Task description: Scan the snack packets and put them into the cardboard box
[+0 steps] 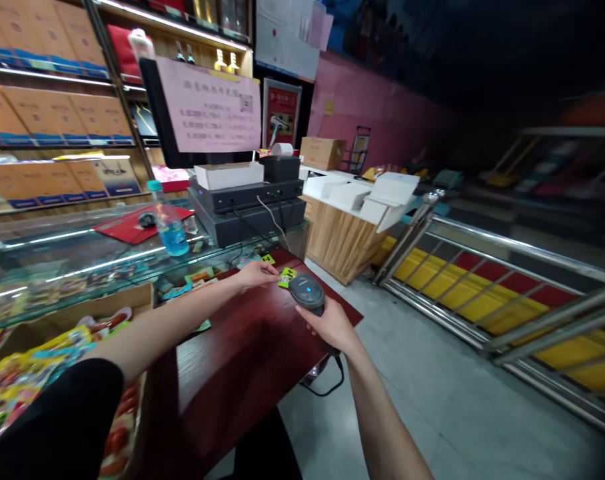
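Observation:
My right hand (331, 325) is wrapped round the handle of a dark handheld barcode scanner (306, 291) with a small blue light on top. Close to the scanner's head, my left hand (257, 274) pinches the edge of a small yellow-green packet (285, 277). The scanner partly covers the packet, and its print is too small to read. Both hands are over a dark red-brown tabletop (232, 360). Another yellow-green packet (267, 259) lies farther back, beyond my left hand. The scanner's black cable (340, 380) loops down past the table's edge.
A glass counter (82, 267) at left bears a blue-capped bottle (168, 223) and a red mat (120, 227). Behind the table stand a monitor covered by a pink sheet (212, 110) and black boxes. A carton of snack packets (142, 300) sits front left; metal railings (482, 287) run right.

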